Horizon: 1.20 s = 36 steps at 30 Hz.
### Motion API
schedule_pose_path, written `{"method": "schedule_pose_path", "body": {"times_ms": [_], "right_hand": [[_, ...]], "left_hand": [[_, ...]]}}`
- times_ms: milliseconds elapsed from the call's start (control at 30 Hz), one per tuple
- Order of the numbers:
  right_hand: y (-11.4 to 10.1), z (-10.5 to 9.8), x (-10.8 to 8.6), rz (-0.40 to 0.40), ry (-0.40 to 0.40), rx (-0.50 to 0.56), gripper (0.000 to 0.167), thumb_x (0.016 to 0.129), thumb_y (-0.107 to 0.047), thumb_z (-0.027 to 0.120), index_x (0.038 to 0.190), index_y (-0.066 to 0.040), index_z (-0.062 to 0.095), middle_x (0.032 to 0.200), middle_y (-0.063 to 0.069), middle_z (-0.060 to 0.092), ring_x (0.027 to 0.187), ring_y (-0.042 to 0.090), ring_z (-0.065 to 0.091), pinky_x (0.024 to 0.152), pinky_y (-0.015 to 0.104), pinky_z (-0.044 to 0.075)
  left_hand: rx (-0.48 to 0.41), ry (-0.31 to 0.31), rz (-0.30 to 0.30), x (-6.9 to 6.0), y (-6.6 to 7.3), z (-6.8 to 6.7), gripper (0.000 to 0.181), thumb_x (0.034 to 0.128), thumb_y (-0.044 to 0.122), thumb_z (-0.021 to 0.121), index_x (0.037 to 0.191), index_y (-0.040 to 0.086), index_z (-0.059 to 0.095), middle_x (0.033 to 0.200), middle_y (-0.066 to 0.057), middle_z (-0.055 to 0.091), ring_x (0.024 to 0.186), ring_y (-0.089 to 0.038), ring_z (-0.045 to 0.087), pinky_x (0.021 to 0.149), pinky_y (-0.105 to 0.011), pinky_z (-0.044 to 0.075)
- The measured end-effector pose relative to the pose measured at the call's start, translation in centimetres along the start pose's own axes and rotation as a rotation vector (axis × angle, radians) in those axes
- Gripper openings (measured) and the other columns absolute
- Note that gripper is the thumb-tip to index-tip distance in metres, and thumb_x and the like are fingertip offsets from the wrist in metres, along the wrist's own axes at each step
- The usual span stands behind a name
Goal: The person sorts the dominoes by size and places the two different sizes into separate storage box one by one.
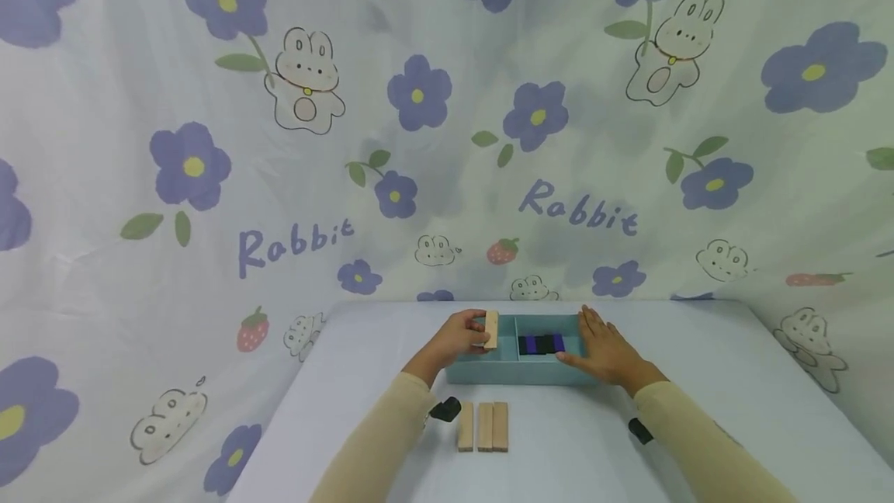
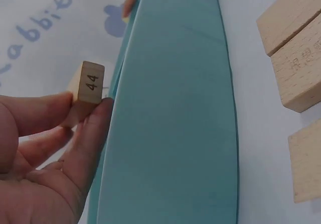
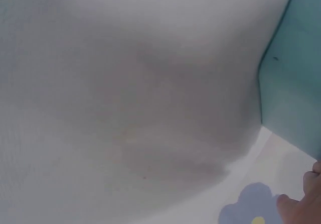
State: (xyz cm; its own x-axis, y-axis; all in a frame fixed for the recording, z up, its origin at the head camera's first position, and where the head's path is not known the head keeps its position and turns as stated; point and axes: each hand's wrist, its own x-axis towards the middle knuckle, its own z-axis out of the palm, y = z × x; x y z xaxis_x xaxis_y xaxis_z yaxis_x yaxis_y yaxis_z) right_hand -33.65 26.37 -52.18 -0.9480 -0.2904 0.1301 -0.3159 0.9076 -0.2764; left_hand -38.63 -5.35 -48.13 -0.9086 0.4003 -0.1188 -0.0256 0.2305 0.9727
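Observation:
My left hand [image 1: 454, 341] pinches a pale wooden block [image 1: 492, 329] upright at the left compartment of a teal divided box [image 1: 524, 374]. In the left wrist view, the number 44 shows on the end of that wooden block [image 2: 92, 83], between thumb and fingers. My right hand [image 1: 606, 351] rests on the box's right end, its fingers fairly straight and thumb over the front rim. Black and purple pieces [image 1: 541, 344] lie side by side in the right compartment. The right wrist view catches only part of the right hand [image 3: 307, 201] beside the box.
Three wooden blocks [image 1: 485, 427] lie on the white table [image 1: 573, 456] in front of the box, two close together and one slightly apart on the left. Behind the table hangs a curtain [image 1: 475, 223] printed with flowers and rabbits.

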Motion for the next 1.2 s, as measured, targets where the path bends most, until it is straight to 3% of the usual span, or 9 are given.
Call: {"method": "schedule_pose_path", "body": {"times_ms": [400, 567, 633, 767, 867, 933, 1067, 1133, 1200], "right_hand": [[0.2, 0.7, -0.1, -0.015, 0.063, -0.010, 0.108, 0.090, -0.073, 0.041, 0.149, 0.014, 0.015, 0.157, 0.028, 0.010, 0.144, 0.043, 0.011, 0.111, 0.061, 0.015], [0.2, 0.7, -0.2, -0.021, 0.067, 0.017, 0.106, 0.091, -0.070, 0.043, 0.148, 0.014, 0.015, 0.157, 0.028, 0.010, 0.144, 0.043, 0.011, 0.111, 0.060, 0.015], [0.2, 0.7, -0.1, -0.025, 0.064, 0.019, 0.106, 0.091, -0.070, 0.043, 0.148, 0.015, 0.015, 0.157, 0.028, 0.010, 0.144, 0.043, 0.011, 0.112, 0.060, 0.015], [0.2, 0.8, 0.0, -0.024, 0.062, 0.017, 0.107, 0.091, -0.071, 0.042, 0.148, 0.015, 0.014, 0.157, 0.028, 0.009, 0.144, 0.043, 0.011, 0.112, 0.059, 0.016], [0.1, 0.7, 0.1, -0.023, 0.068, 0.017, 0.107, 0.091, -0.071, 0.042, 0.148, 0.015, 0.014, 0.157, 0.028, 0.010, 0.144, 0.043, 0.012, 0.112, 0.059, 0.017], [0.1, 0.6, 0.1, -0.021, 0.070, 0.023, 0.107, 0.091, -0.071, 0.042, 0.148, 0.015, 0.015, 0.157, 0.028, 0.010, 0.144, 0.043, 0.012, 0.112, 0.059, 0.017], [0.0, 0.6, 0.0, -0.018, 0.061, 0.036, 0.106, 0.091, -0.070, 0.043, 0.148, 0.015, 0.014, 0.157, 0.028, 0.009, 0.144, 0.043, 0.011, 0.112, 0.059, 0.016], [0.0, 0.7, 0.0, -0.015, 0.058, 0.034, 0.106, 0.091, -0.070, 0.042, 0.148, 0.015, 0.014, 0.157, 0.029, 0.009, 0.144, 0.043, 0.011, 0.112, 0.059, 0.016], [0.0, 0.8, -0.1, -0.013, 0.051, 0.041, 0.106, 0.091, -0.070, 0.043, 0.148, 0.015, 0.013, 0.157, 0.028, 0.008, 0.144, 0.043, 0.011, 0.112, 0.059, 0.016]], "left_hand": [[0.133, -0.034, -0.040, 1.1, 0.4, 1.2, 0.049, 0.0909, -0.006, 0.062, 0.136, -0.013, 0.046, 0.113, -0.020, 0.057, 0.095, -0.028, 0.063, 0.077, -0.037, 0.057], [0.319, -0.037, -0.072, 1.8, 0.0, 1.8, 0.041, 0.0899, 0.000, 0.066, 0.127, -0.013, 0.055, 0.115, -0.020, 0.062, 0.094, -0.026, 0.065, 0.087, -0.045, 0.052], [0.416, -0.040, -0.065, 2.0, -0.3, 2.0, 0.037, 0.0887, 0.003, 0.068, 0.122, -0.012, 0.061, 0.107, -0.015, 0.065, 0.087, -0.022, 0.064, 0.086, -0.043, 0.052], [0.557, -0.040, -0.040, 2.6, -0.6, 2.9, 0.011, 0.0858, 0.003, 0.069, 0.089, -0.008, 0.069, 0.074, -0.003, 0.060, 0.062, -0.013, 0.051, 0.060, -0.029, 0.048], [0.609, -0.032, -0.047, 3.1, -0.8, 3.5, 0.025, 0.0856, 0.002, 0.068, 0.063, 0.002, 0.057, 0.058, 0.002, 0.047, 0.050, -0.011, 0.040, 0.046, -0.025, 0.033], [0.632, -0.014, -0.070, 3.4, -0.8, 3.9, 0.034, 0.0858, 0.003, 0.068, 0.058, 0.008, 0.051, 0.055, 0.002, 0.042, 0.049, -0.011, 0.036, 0.044, -0.026, 0.030], [0.654, 0.020, -0.116, 3.8, -0.9, 4.3, 0.023, 0.0863, 0.006, 0.070, 0.066, 0.005, 0.059, 0.064, 0.000, 0.049, 0.057, -0.015, 0.043, 0.051, -0.029, 0.039], [0.664, 0.035, -0.116, 4.0, -1.1, 4.4, 0.010, 0.0861, 0.007, 0.071, 0.079, 0.001, 0.068, 0.075, -0.004, 0.058, 0.067, -0.017, 0.051, 0.062, -0.033, 0.048], [0.679, 0.051, -0.102, 4.0, -1.3, 4.5, 0.014, 0.0853, 0.008, 0.072, 0.094, -0.003, 0.070, 0.088, -0.009, 0.065, 0.079, -0.022, 0.058, 0.075, -0.040, 0.052]]}}
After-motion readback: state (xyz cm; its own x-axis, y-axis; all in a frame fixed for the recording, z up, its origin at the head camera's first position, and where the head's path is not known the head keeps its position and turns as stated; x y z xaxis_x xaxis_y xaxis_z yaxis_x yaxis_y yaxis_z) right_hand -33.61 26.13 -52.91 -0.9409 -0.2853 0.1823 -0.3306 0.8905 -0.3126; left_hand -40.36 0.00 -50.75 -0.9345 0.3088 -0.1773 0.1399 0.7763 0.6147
